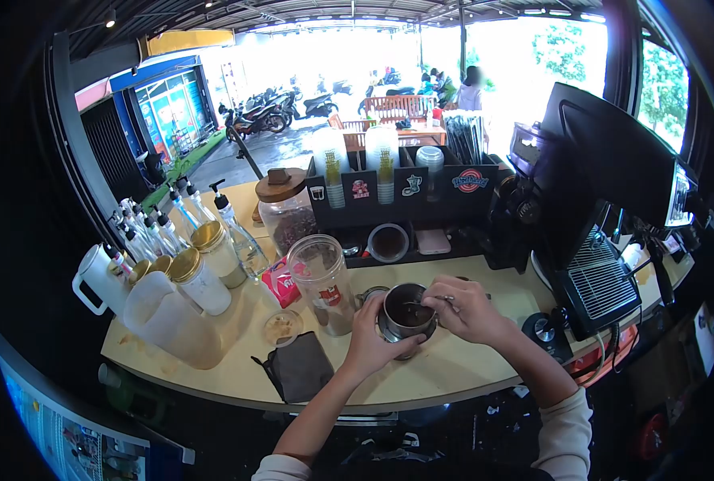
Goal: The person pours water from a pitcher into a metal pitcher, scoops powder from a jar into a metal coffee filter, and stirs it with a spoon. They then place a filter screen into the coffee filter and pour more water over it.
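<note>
A metal cup [409, 308] with dark contents stands near the counter's front edge, a round metal piece beneath it. Around its left side and front wraps my left hand [370, 341]. My right hand [467, 311] pinches the handle of a spoon [439, 299], whose lower end is inside the cup. Just left of the cup is a tall clear plastic cup [325, 289] with a red logo. A dark folded cloth [301, 369] lies left of my left wrist, beside a small clear lid [282, 328].
Jars [200, 282], pump bottles [240, 236] and a frosted pitcher [170, 317] crowd the left. A black organizer [405, 195] with stacked cups lines the back. An espresso machine [601, 276] stands right. A person [471, 90] is outside.
</note>
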### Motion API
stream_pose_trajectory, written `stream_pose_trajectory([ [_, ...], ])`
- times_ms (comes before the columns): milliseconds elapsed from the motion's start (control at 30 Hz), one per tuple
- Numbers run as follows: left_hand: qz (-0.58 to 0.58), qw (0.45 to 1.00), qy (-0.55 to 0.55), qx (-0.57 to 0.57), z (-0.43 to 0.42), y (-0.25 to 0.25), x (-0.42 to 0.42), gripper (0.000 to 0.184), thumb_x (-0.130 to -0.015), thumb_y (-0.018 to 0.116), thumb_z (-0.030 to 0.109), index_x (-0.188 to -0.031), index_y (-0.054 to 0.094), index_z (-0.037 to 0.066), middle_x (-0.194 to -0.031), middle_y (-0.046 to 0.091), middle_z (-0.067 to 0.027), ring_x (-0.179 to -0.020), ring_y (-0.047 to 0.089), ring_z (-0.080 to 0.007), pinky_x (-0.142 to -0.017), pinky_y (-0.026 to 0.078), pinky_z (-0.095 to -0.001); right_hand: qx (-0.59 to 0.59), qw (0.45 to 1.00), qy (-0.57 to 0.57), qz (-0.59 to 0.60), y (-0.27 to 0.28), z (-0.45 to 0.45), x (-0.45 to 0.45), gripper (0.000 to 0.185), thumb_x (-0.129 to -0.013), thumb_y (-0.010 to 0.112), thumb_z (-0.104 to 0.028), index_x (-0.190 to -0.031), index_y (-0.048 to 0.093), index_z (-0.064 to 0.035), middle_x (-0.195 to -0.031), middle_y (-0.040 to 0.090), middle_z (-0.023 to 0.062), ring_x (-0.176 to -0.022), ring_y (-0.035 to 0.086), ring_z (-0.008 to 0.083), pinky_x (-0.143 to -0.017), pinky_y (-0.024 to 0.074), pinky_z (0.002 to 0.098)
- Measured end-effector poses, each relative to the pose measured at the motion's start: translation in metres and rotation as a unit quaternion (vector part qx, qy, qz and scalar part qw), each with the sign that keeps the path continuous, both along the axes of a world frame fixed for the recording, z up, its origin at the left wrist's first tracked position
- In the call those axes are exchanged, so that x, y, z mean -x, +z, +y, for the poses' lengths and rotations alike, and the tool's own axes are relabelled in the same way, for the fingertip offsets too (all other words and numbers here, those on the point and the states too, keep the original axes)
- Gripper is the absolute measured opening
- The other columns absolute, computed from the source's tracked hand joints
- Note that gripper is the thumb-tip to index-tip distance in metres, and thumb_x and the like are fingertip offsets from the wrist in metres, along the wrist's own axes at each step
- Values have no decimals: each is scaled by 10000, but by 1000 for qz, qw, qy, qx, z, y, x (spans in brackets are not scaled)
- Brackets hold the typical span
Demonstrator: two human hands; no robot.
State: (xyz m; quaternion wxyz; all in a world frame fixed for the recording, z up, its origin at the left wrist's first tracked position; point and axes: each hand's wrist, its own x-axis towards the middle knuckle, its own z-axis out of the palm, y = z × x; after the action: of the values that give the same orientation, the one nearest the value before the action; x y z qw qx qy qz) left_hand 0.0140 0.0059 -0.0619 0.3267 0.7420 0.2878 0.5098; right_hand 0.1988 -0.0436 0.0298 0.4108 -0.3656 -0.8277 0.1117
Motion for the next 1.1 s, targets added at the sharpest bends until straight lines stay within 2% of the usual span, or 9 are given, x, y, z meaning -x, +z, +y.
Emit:
stream_pose_trajectory([
  [533, -3, 999, -13, 29, -1, 2, 1, 702, -558, 871, 325, -1103, 541, 30, -1046, 593, -115, -1012, 583, -283, -906, 430, -400, -15, 999, -44, 12, 0, -3, 1, 86, -856, 601, -28, -932, 588, 10, -770, 598, 149, -650, 607, 314, -575, 475, 372],
  [633, 17, 1000, 0, 16, 1, 1, 3, 704, -552, 869, 342, -1096, 546, 35, -1053, 595, -110, -1034, 576, -284, -917, 421, -405, -35, 995, -91, 16, -1, -1, 2, 79, -851, 607, -27, -922, 590, 4, -749, 601, 147, -639, 605, 320, -574, 475, 374],
  [733, 56, 998, -20, 33, 7, 6, 8, 738, -543, 869, 359, -1124, 547, 38, -1084, 594, -118, -1053, 567, -286, -936, 410, -408, -25, 998, -46, 28, 4, -3, 2, 76, -855, 606, -36, -917, 587, 3, -747, 601, 147, -635, 607, 318, -576, 474, 374],
  [833, 96, 994, -47, 29, 18, 4, 15, 790, -537, 868, 368, -1176, 538, 40, -1120, 589, -126, -1075, 560, -285, -956, 406, -409, -19, 998, -65, 1, 8, -2, -2, 66, -831, 614, -2, -896, 602, 0, -754, 609, 134, -646, 617, 267, -584, 479, 330],
  [933, 92, 983, -146, 62, 27, 10, 19, 826, -546, 865, 309, -1238, 503, 43, -1161, 578, -133, -1094, 562, -279, -971, 425, -389, 25, 999, -47, -4, 9, -4, -4, 76, -855, 580, -1, -930, 586, 2, -765, 592, 136, -659, 611, 281, -597, 473, 343],
  [1067, 80, 984, -151, 44, 21, 13, 19, 863, -555, 861, 260, -1281, 450, 38, -1176, 569, -138, -1084, 568, -277, -964, 435, -379, -3, 998, -63, -27, 10, -6, -5, 78, -867, 567, -3, -944, 581, 1, -763, 585, 131, -672, 609, 287, -603, 470, 346],
  [1100, 62, 987, -141, 44, 15, 15, 16, 865, -562, 866, 220, -1290, 434, 42, -1206, 546, -121, -1120, 547, -240, -987, 418, -360, 7, 998, -55, -20, 9, -5, -4, 75, -870, 563, -4, -944, 578, 3, -768, 585, 133, -676, 607, 289, -607, 471, 349],
])
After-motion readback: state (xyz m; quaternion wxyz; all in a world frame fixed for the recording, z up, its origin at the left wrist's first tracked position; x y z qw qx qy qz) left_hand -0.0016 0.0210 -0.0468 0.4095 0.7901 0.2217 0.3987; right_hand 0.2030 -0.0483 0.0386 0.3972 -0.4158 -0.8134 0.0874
